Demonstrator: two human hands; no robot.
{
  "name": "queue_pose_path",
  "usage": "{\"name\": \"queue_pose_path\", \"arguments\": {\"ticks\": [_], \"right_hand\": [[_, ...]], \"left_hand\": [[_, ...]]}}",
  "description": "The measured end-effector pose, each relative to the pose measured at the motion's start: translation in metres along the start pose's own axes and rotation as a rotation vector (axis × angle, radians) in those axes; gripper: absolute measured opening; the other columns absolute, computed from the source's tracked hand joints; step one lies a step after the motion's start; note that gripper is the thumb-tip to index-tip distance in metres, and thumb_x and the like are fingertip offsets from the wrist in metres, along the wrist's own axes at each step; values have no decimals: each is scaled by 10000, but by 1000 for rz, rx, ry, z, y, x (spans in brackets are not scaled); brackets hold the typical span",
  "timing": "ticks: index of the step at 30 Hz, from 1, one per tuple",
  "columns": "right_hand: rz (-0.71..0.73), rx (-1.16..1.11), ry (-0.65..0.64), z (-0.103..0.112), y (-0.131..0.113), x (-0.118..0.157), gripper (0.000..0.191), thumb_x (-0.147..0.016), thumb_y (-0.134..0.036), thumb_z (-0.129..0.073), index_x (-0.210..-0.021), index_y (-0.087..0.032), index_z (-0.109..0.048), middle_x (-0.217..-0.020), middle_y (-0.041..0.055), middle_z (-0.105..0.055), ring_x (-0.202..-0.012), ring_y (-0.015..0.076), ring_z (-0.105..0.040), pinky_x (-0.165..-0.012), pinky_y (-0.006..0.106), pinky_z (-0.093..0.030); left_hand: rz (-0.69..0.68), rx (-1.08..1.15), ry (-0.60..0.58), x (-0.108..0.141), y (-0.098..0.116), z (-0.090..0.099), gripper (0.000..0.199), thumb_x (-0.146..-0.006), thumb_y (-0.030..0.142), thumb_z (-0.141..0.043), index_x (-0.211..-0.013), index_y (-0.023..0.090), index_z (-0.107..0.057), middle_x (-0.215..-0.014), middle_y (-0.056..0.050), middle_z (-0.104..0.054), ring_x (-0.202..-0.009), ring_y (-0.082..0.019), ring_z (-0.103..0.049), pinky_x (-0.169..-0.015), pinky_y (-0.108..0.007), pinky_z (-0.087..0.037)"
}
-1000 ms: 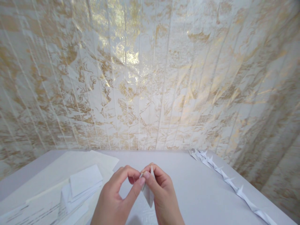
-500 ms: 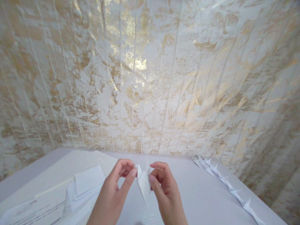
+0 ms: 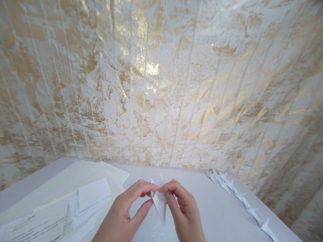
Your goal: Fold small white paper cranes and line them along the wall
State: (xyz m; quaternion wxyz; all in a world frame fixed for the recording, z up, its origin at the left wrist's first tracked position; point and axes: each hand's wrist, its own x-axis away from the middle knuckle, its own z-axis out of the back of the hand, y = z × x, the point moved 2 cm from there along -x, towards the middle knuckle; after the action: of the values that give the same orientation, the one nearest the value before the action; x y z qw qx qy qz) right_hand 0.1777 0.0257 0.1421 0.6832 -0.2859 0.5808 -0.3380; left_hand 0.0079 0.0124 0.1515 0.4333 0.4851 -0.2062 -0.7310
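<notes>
A small folded white paper crane (image 3: 159,203) is held upright above the table, its pointed tips sticking up and its lower point hanging down. My left hand (image 3: 130,206) grips its left side between thumb and forefinger. From the other side my right hand (image 3: 182,205) pinches it, with the forefinger laid on the upper part and the thumb on the right edge. The two forefingertips nearly meet over the middle of the paper, and they hide part of its folds.
Along the right table edge lies a row of several folded paper cranes (image 3: 248,204). At left, a stack of cut white paper pieces (image 3: 93,195) lies on larger sheets (image 3: 111,171), beside a printed paper (image 3: 37,225). A gold-patterned curtain (image 3: 161,101) hangs behind the table (image 3: 214,215).
Both hands have come closer together and slightly lower. Their forefingers have moved over the top of the paper crane, which sits a little further right.
</notes>
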Motion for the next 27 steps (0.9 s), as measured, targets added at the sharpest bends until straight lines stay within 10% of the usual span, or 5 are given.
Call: {"name": "queue_pose_path", "arguments": {"ticks": [27], "right_hand": [[-149, -103, -6, 6, -18, 6, 81, -831, -239, -694, -763, -199, -674, -762, 5, -660, -739, 158, -605, -704, 254, -465]], "left_hand": [[176, 199, -46, 0, 20, 5, 70, -881, 283, -604, -814, 263, -609, -898, 44, -642, -904, -170, -625, -853, -270, -431]]}}
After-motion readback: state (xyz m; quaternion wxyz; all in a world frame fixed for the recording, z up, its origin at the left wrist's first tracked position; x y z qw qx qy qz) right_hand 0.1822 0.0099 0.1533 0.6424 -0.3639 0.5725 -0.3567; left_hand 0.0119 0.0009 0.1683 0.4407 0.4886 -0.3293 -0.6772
